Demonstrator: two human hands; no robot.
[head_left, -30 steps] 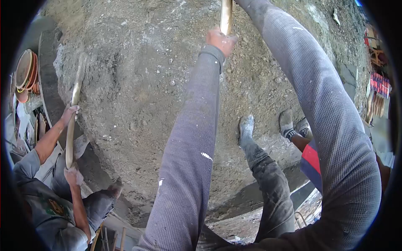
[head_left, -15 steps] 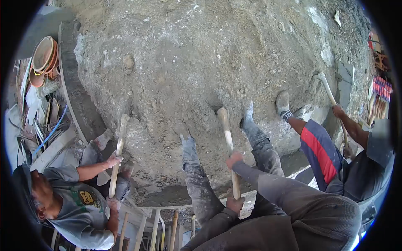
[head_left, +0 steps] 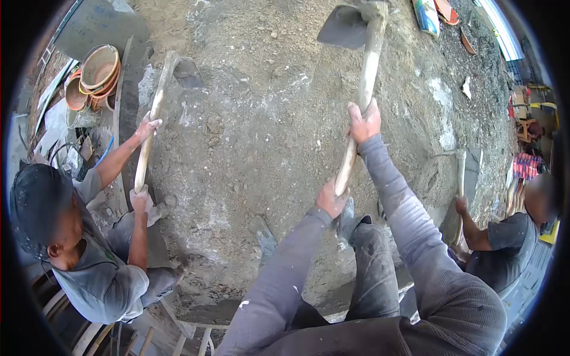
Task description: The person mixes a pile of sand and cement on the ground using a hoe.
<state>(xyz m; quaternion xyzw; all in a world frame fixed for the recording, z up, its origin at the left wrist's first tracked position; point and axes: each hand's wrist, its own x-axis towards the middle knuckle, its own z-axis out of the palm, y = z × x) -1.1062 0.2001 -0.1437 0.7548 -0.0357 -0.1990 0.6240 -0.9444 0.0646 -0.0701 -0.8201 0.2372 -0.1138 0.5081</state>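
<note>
Orange buckets (head_left: 109, 88), some nested, well left of the wearer's hoe (head_left: 369, 71)

There are 3 hoes (head_left: 369, 68) — and 2 co-workers (head_left: 104, 288).

Hoe (head_left: 369, 72) in both hands (head_left: 364, 123) (head_left: 332, 199)

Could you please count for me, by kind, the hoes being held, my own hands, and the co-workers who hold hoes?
Held hoes: 3
Your hands, left hand and right hand: 2
Co-workers holding hoes: 2
Total: 7
</note>
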